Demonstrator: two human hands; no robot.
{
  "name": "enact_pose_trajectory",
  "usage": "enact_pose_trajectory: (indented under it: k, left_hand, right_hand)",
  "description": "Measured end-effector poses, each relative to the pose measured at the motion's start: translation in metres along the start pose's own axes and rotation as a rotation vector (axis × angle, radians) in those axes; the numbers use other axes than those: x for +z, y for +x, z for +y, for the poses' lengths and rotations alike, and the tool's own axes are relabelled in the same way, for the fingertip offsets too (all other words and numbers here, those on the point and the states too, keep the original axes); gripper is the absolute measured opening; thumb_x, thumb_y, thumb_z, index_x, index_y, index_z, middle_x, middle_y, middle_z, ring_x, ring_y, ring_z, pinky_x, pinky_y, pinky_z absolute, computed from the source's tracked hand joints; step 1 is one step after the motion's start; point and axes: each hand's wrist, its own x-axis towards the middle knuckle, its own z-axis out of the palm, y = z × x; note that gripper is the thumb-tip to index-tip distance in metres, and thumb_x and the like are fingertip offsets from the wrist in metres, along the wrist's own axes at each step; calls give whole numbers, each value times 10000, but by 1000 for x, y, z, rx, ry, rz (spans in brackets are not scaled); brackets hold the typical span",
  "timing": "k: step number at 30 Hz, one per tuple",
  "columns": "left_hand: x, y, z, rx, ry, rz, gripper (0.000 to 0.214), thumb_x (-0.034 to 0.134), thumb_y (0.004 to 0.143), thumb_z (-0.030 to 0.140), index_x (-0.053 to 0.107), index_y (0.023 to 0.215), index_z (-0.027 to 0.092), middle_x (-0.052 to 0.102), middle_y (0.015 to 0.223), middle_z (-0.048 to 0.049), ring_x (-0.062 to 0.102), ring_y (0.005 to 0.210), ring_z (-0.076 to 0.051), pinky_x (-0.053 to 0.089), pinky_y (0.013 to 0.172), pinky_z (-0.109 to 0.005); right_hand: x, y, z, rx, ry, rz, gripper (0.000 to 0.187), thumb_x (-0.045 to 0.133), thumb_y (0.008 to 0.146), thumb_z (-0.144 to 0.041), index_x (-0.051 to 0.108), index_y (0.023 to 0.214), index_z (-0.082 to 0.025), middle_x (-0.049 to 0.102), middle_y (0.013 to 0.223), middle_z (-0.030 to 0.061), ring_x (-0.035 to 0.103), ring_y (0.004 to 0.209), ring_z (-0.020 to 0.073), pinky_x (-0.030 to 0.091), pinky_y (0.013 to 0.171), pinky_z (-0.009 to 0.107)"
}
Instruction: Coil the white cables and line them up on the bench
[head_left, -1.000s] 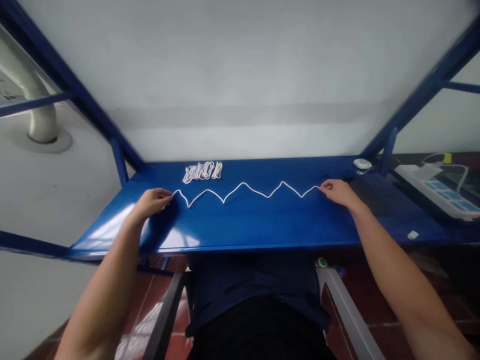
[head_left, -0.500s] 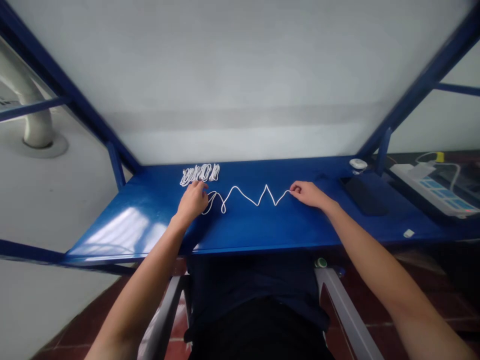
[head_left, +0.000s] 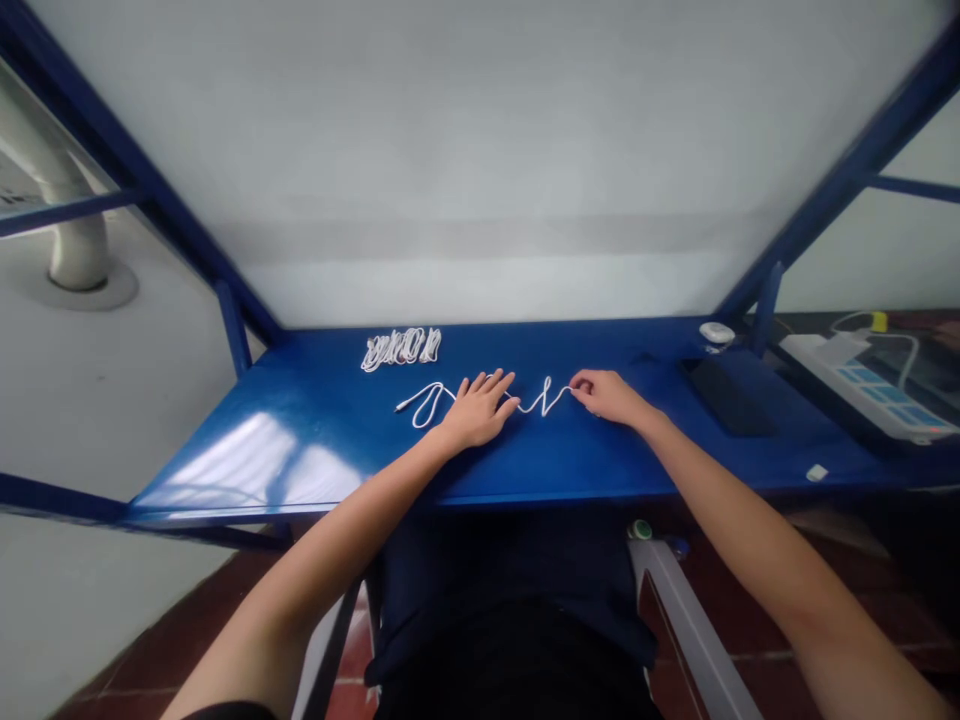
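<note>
From the head view, pinching the end of a white cable (head_left: 544,411) with the right hand (head_left: 609,393) at the middle of a blue table (head_left: 322,400), with the left hand (head_left: 475,414) spread open over the cable. Working before bundled cords (head_left: 402,347) near the table's back edge.

Subdued cool ambient light, grey panel (head_left: 480,150) softly lit, white glare patches at left of glossy counter (head_left: 585,458), deep shadow at lower right, floor (head_left: 150,645) dim, wide-angle stretch towards edges, fine detail slightly soft.
</note>
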Motion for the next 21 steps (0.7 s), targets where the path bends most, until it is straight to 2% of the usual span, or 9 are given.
enact_pose_trajectory:
  k: [3,6,10,13,17,21]
  left_hand:
    - [7,9,11,-7,-5,30,661,270,950,605,289,1513,260,229,1588,-81,172,1460,-335,125,1166,-563]
    - [9,14,18,-4,-46,44,658,253,949,618,300,1508,274,226,1589,-93,178,1459,-335,137,1157,-576]
    - [7,14,18,142,-65,80,574,300,958,582,383,1461,320,252,1585,-55,202,1456,-315,177,1152,-557]
    - [8,12,15,273,-28,44,510,315,977,509,443,1424,300,316,1561,-45,259,1442,-271,196,1163,-496]
    - [10,13,15,310,34,-32,503,243,1006,388,384,1460,224,361,1537,-71,277,1438,-216,183,1175,-438]
    - [9,12,15,335,38,-85,560,216,1002,461,373,1469,197,343,1542,-79,210,1461,-221,135,1188,-440]
  right_hand:
    - [7,3,-14,45,32,-5,154,557,856,-269,659,951,-201,691,652,-4,650,602,153,450,605,241]
    - [11,9,-27,41,72,-40,173,544,865,-249,663,977,-190,701,641,8,669,639,168,461,620,244]
    - [5,10,-37,-141,109,-199,200,523,856,-213,705,937,-207,731,751,24,667,707,177,469,663,255]
    - [-5,4,-38,-275,97,-301,191,544,839,-218,733,866,-216,727,837,34,647,721,176,464,668,263]
    - [-10,-3,-37,-367,124,-387,208,560,865,-285,760,872,-226,709,922,45,625,722,161,454,654,257]
    - [3,0,-38,-464,124,-366,204,591,880,-338,769,942,-259,692,858,28,600,712,151,447,682,261]
